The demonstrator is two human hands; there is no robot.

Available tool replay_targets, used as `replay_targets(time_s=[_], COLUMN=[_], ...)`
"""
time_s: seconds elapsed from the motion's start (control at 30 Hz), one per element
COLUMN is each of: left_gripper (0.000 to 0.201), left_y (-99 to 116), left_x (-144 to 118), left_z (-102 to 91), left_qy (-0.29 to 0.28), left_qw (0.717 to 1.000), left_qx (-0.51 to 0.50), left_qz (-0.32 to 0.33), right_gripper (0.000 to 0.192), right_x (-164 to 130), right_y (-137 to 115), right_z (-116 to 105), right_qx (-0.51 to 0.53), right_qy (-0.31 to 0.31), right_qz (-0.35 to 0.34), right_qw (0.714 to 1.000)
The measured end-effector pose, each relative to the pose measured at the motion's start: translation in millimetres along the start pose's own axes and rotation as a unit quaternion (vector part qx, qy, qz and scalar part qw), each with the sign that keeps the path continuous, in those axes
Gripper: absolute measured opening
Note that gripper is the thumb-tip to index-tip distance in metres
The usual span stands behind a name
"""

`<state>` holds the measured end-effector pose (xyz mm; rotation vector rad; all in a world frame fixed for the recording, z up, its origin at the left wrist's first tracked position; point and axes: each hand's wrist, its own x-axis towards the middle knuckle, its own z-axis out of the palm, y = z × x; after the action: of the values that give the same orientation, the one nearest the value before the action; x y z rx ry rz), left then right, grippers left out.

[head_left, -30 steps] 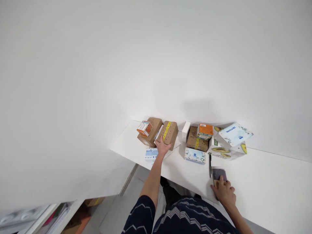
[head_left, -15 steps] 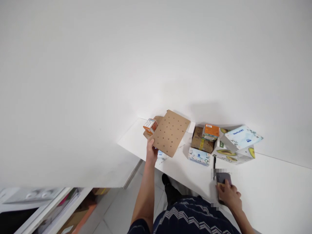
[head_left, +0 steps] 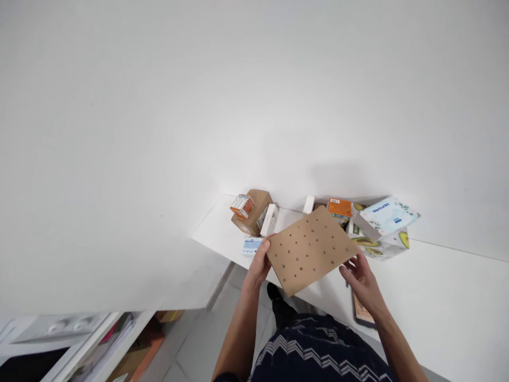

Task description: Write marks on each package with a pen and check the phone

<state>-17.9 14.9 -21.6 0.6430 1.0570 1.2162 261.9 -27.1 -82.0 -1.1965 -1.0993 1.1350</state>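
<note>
A flat brown cardboard sheet point(head_left: 312, 249) marked with small dark circles is held up in front of me, tilted. My left hand point(head_left: 260, 261) grips its left corner, thumb on the near face. At the right corner, my right hand point(head_left: 361, 276) has its fingers against the edge, partly hidden by it, with the thumb just below. Below my right wrist lies a dark-framed device point(head_left: 363, 314) with a lit screen, partly covered by my forearm. Left of the sheet stand a brown box point(head_left: 258, 204) with a small orange-and-white box point(head_left: 243, 206) on it and a white box point(head_left: 270, 220).
A blue-and-white box point(head_left: 252, 245) lies near the white table's point(head_left: 449, 281) front edge. Behind the sheet are an orange box point(head_left: 340, 208), an avocado-print box point(head_left: 392, 246) and a floral tissue box point(head_left: 389, 216) leaning on it. A white wall rises behind.
The cardboard sheet has moved right and nearer to me and turned, uncovering the boxes on the left. My right hand has left a dark grey item near the device and come to the sheet's right corner.
</note>
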Motion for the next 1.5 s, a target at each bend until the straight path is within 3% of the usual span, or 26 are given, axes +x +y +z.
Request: replay_targets(time_s=[0.17, 0.27, 0.47, 0.63, 0.77, 0.97, 1.2, 1.5], left_gripper=[0.063, 0.059, 0.051, 0.056, 0.053, 0.042, 0.040, 0.040], left_y=[12.0, 18.0, 25.6, 31.6, 32.3, 36.9, 30.0, 37.1], left_x=[-2.7, -5.9, -9.5, -13.3, -15.6, -20.6, -18.2, -26.6], left_z=[-1.4, -2.7, -1.2, 1.1, -1.5, 2.7, 7.6, 14.8], left_qy=[-0.032, -0.038, -0.024, -0.027, -0.018, 0.021, 0.031, -0.004], left_qw=[0.998, 0.997, 0.999, 0.995, 0.982, 0.953, 0.962, 0.950], left_qx=[0.049, 0.060, 0.025, 0.070, 0.154, 0.250, 0.197, 0.231], left_qz=[-0.012, -0.009, 0.025, 0.068, 0.107, 0.170, 0.188, 0.212], right_gripper=[0.052, 0.048, 0.057, 0.078, 0.087, 0.082, 0.080, 0.067], right_x=[-4.5, -6.5, -13.6, -24.7, -26.7, -24.7, -24.2, -24.8], right_y=[11.7, 13.8, 16.6, 25.9, 24.0, 23.8, 20.7, 22.4], right_z=[0.3, 0.7, 8.3, 18.0, 20.8, 19.2, 21.4, 21.8], right_qx=[-0.001, 0.018, 0.097, 0.156, 0.138, 0.147, 0.178, 0.208], right_qy=[0.016, 0.018, 0.021, 0.030, 0.003, -0.002, -0.004, -0.005], right_qz=[0.037, 0.044, 0.130, 0.202, 0.203, 0.209, 0.239, 0.262], right_qw=[0.999, 0.999, 0.987, 0.967, 0.969, 0.967, 0.955, 0.942])
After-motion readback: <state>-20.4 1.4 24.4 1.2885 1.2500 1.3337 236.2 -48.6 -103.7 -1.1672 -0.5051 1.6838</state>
